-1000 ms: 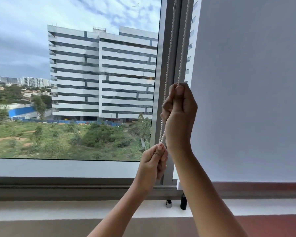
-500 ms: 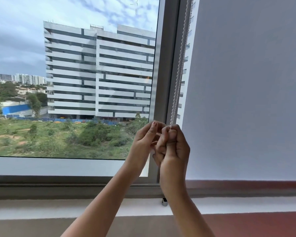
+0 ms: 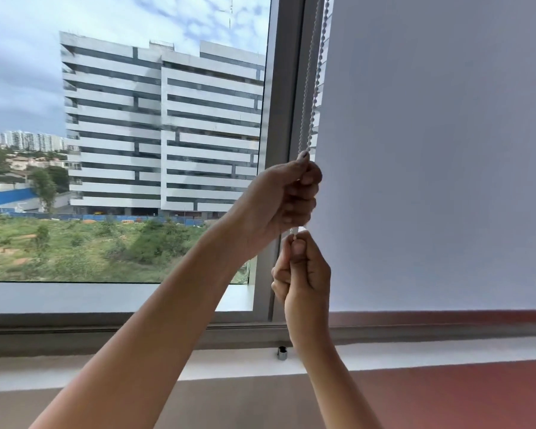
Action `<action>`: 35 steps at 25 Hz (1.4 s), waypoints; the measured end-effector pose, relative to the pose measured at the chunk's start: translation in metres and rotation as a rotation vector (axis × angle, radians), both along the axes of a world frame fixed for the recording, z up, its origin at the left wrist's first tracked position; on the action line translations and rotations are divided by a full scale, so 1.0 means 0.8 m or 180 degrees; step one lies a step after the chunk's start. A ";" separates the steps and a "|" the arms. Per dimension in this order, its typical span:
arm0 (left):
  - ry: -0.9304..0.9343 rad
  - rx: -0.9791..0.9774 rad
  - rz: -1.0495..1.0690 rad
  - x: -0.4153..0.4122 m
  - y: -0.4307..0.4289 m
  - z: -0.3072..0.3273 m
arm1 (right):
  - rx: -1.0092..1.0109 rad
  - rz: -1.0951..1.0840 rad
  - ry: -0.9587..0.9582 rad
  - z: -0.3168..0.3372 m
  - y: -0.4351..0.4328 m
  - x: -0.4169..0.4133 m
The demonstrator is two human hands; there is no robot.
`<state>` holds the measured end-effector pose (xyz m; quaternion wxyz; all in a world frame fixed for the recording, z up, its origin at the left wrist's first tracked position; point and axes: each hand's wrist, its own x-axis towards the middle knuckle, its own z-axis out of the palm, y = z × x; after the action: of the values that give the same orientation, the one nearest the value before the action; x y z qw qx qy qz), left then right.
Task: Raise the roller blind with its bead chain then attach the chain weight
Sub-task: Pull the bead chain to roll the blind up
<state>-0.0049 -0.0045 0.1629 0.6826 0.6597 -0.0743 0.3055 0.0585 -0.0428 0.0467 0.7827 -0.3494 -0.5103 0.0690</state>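
While the roller blind (image 3: 430, 150) hangs nearly to the sill (image 3: 75, 363), the left grip (image 3: 282, 199) clenches the bead chain (image 3: 316, 91) beside its edge, the right grip (image 3: 304, 274) pinching it just below; a small metal cylinder (image 3: 282, 353) stands on the sill.

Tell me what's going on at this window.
A person is working the bead chain of a roller blind. The left hand grips the chain higher up; the right hand grips it just below. The blind hangs almost to the sill, so raising isn't finished. A small metal piece, perhaps the chain weight, stands on the sill, unattached.
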 end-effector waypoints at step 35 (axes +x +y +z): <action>-0.0347 0.0202 0.1346 0.013 -0.010 -0.165 | -0.0216 0.0403 -0.0245 0.121 -0.009 0.006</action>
<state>0.0056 -0.0122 0.0306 0.5772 0.6643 0.0194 0.4745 0.0634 -0.0501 0.1438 0.7443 -0.3452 -0.5585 0.1222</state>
